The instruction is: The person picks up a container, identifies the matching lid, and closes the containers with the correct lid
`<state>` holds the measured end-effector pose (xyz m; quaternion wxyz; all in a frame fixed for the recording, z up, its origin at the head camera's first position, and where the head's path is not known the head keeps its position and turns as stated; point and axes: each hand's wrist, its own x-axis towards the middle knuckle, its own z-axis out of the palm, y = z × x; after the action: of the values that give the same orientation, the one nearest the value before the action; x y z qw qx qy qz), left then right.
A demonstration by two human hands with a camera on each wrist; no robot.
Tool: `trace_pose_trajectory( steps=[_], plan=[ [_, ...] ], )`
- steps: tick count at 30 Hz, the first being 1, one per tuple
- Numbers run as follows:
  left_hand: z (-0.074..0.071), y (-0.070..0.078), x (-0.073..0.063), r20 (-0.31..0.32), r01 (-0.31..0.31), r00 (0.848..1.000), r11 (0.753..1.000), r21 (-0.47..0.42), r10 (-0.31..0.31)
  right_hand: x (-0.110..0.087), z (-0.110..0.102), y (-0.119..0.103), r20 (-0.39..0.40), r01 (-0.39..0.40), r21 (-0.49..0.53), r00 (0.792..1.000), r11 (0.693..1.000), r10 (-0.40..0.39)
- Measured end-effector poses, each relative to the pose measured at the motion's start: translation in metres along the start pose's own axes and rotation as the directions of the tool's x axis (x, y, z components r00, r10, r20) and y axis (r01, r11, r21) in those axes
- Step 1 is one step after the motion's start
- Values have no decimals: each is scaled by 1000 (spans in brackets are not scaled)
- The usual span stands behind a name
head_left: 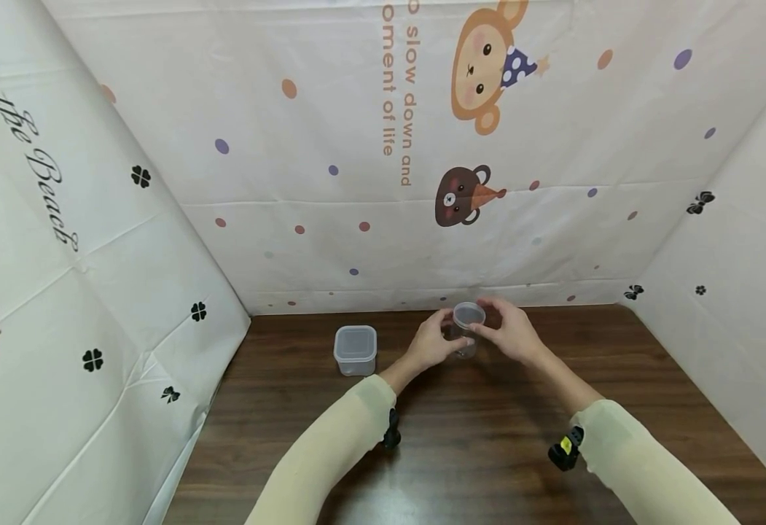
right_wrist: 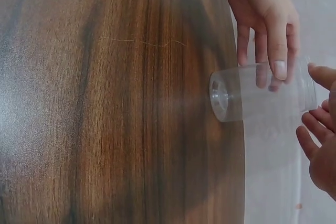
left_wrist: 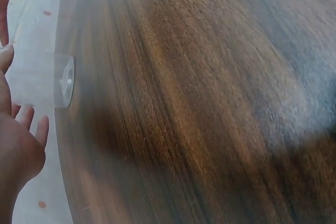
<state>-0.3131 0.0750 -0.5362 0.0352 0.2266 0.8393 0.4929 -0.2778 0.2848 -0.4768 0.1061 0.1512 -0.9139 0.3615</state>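
A clear plastic jar (head_left: 466, 348) with a translucent round lid (head_left: 469, 314) on its top stands upright near the table's back edge. My left hand (head_left: 431, 341) holds the jar's side, thumb in front and fingers behind. In the right wrist view the left hand's fingers show through the clear wall. From the other side my right hand (head_left: 510, 332) grips the lid at the rim between thumb and fingers. The jar's round base (right_wrist: 220, 97) is plain in the right wrist view. The left wrist view cuts off the jar's top.
To the left on the brown wood table (head_left: 448, 459) sits a square clear plastic box (head_left: 356, 351) with a lid. A printed cloth (head_left: 356, 146) hangs behind the table, and white patterned cloths stand at the left and right sides.
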Motion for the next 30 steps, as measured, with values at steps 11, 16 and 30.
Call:
trace_pose_trajectory(
  steps=[11, 16, 30],
  plan=[
    [3, 4, 0, -10, 14, 1000, 999, -42, -14, -3, 4, 1, -38, -14, 7, 999, 1000, 14],
    [3, 6, -1, -6, 23, 1000, 999, -28, -23, -4, 7, 0, -57, -35, -13, 998, 999, 34],
    [0, 7, -2, -13, 14, 1000, 999, 31, -14, -3, 17, -10, -116, -43, -97, 993, 994, 31]
  ],
)
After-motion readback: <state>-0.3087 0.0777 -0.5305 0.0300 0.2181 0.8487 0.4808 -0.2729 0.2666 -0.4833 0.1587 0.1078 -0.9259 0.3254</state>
